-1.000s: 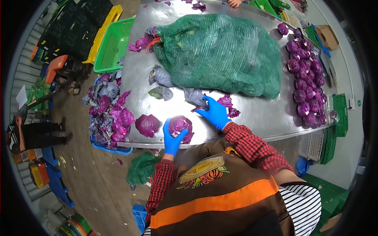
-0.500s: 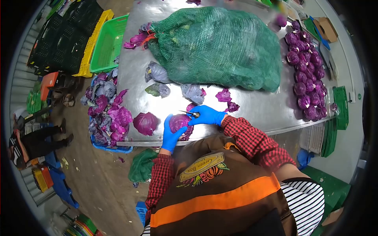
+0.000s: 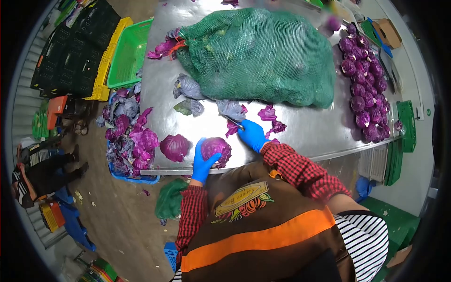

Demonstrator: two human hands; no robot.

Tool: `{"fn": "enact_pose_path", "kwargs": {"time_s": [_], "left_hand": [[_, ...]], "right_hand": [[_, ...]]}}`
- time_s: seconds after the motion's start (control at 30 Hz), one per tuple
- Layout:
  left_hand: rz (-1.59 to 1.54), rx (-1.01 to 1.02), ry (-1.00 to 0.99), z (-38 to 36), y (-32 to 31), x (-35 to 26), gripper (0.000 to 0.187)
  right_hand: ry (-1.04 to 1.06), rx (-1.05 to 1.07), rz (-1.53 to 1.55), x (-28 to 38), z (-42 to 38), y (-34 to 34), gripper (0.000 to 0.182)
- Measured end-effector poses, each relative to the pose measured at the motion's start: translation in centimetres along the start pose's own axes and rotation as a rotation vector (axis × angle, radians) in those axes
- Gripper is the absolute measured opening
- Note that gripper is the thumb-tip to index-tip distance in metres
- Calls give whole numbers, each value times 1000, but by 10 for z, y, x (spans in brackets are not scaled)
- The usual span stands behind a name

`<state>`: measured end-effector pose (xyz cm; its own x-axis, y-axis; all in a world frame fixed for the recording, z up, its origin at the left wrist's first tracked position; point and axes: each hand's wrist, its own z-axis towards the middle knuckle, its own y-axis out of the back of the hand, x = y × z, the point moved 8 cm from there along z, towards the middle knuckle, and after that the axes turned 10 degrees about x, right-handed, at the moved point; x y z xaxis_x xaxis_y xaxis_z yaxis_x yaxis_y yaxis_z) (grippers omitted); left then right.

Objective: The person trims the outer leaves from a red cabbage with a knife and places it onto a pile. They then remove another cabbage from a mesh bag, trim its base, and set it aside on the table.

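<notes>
My left hand point(image 3: 202, 162), in a blue glove, is closed around the side of a red cabbage point(image 3: 217, 151) near the table's front edge. A knife point(image 3: 233, 121) is gripped in my right hand point(image 3: 253, 135), also gloved in blue; its blade points up and left over the metal table. The right hand is apart from the cabbage, up and to its right. Left of the cabbage lies a loose purple leaf point(image 3: 174, 147). More purple leaf scraps point(image 3: 267, 113) lie beyond the right hand, and greyish outer leaves point(image 3: 231, 110) lie near the knife tip.
A big green mesh sack point(image 3: 263, 56) fills the table's far middle. Trimmed red cabbages point(image 3: 364, 89) are heaped at the right. A blue crate point(image 3: 146, 179) full of leaves stands against the left edge, near a green crate point(image 3: 127, 56). A person point(image 3: 44, 174) stands far left.
My right hand has moved away from the cabbage, up and to the right, with the knife. A purple leaf piece now lies by the knife. My left hand still holds the cabbage.
</notes>
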<state>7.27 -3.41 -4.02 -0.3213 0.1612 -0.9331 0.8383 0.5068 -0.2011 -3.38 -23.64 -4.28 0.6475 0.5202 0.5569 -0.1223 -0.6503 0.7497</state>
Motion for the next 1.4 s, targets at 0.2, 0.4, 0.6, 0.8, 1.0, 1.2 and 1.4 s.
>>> {"fn": "enact_pose_path", "kwargs": {"time_s": [0.2,0.4,0.6,0.8,1.0,1.2,1.4], "left_hand": [[-108,-12,22,2,12,33,91],[163,188,30,21,9,19,90],[170,239,81,27,5,13,88],[215,151,102,31,7,20,94],[350,158,-23,12,-11,-5,84],[-102,-481,-40,-25,17,14,59],[-49,-326,81,-29,9,0,78]], "right_hand": [[201,370,279,53,-25,9,71],[509,445,105,83,-19,11,64],[503,370,66,86,-21,15,48],[345,184,-35,85,-21,22,27],[366,-252,-2,74,19,26,23],[196,-188,495,54,9,33,45],[79,367,364,65,-21,-16,63]]}}
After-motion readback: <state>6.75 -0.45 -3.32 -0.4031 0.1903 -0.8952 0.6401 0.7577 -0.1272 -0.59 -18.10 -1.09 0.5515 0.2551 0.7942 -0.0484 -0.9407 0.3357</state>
